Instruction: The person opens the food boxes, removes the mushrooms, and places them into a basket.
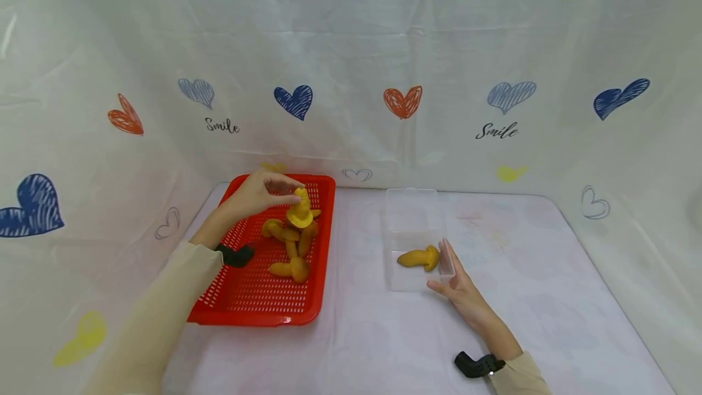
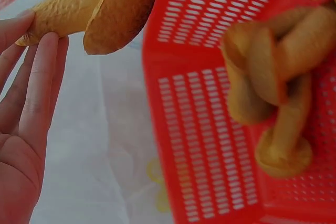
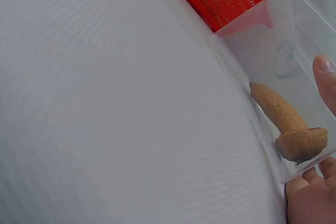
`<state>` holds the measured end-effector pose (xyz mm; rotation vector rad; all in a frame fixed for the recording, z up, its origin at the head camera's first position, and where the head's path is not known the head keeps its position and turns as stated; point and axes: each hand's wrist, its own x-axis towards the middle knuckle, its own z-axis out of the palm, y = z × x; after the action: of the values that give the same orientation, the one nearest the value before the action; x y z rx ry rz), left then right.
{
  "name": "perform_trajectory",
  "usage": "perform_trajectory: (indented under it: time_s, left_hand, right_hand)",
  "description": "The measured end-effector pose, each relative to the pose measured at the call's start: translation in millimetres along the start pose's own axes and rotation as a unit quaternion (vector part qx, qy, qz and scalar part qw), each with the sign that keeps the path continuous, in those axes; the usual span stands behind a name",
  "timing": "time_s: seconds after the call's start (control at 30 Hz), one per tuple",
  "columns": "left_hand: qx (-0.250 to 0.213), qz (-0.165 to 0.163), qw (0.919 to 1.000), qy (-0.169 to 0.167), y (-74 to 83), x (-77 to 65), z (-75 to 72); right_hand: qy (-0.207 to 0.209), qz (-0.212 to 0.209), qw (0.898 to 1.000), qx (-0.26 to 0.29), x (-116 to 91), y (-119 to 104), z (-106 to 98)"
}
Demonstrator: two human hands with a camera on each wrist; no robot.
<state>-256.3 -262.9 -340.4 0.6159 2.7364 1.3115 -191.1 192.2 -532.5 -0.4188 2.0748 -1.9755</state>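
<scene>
My left hand (image 1: 269,194) pinches a yellow-brown mushroom (image 1: 300,207) by the end of its stem, cap downward, over the red basket (image 1: 323,249). In the left wrist view the thumb and fingers meet at the stem tip of this mushroom (image 2: 73,11), leaving its cap free. More mushrooms (image 1: 296,268) lie in a loose pile in the basket. My right hand (image 1: 460,291) rests against the right side of a clear plastic box (image 1: 403,282), fingers along its wall and thumb near the front. One mushroom (image 1: 418,258) lies on its side inside the box, also visible in the right wrist view.
The box's clear lid (image 1: 411,209) is laid back behind it. A pale cloth covers the table (image 1: 362,340), and a white curtain (image 1: 351,60) printed with hearts hangs behind. The basket's perforated walls stand left of the box.
</scene>
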Motion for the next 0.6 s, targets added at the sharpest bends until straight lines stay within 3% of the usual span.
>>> perform_trajectory:
  time_s: [0.23,0.47,0.6]
  left_hand:
    - [-0.002,-0.042,0.9989,0.021,-27.4,-15.2,-6.7]
    - [-0.020,-0.058,0.9981,-0.007,-49.2,-27.9,-12.8]
    - [-0.044,-0.070,0.9966,-0.005,-56.8,-34.5,-15.4]
  right_hand:
    - [0.002,0.004,1.000,0.001,-1,-1,-1]
    - [0.003,0.003,1.000,0.006,0,1,-2]
    - [-0.001,-0.003,1.000,0.006,0,2,-2]
